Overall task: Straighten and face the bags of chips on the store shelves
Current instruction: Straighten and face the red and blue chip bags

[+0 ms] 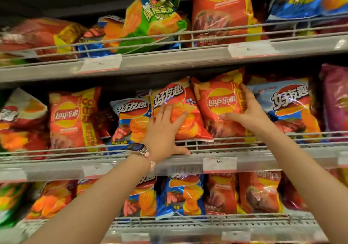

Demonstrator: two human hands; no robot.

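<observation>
Hands first — the left hand (165, 130) lies flat with straight, spread fingers on the front of an orange ridged-chip bag (180, 112), its thumb resting on the wire front rail (216, 145) of the middle shelf (178, 163). The right hand (244, 110) grips the right edge of a red Lay's bag (216, 104), fingers curled round the side seam and thumb across the lower front. Both bags tilt, the orange one leaning left and overlapping the red one's left edge; they stand touching, with no gap between them. A watch (136, 147) and bead bracelet sit on the left wrist.

Just left, a blue ridged-chip bag (130, 119) is partly covered by the orange bag, then a taller red Lay's bag (73, 119) stands upright. Right of the gripped bag a pale blue bag (290, 108) presses close — little room on either side. Headroom under the upper shelf (169, 61) is tight; the red bag's top nearly meets it. Price tags (219, 163) hang along the shelf edges. Packed rows fill the shelves above and below.
</observation>
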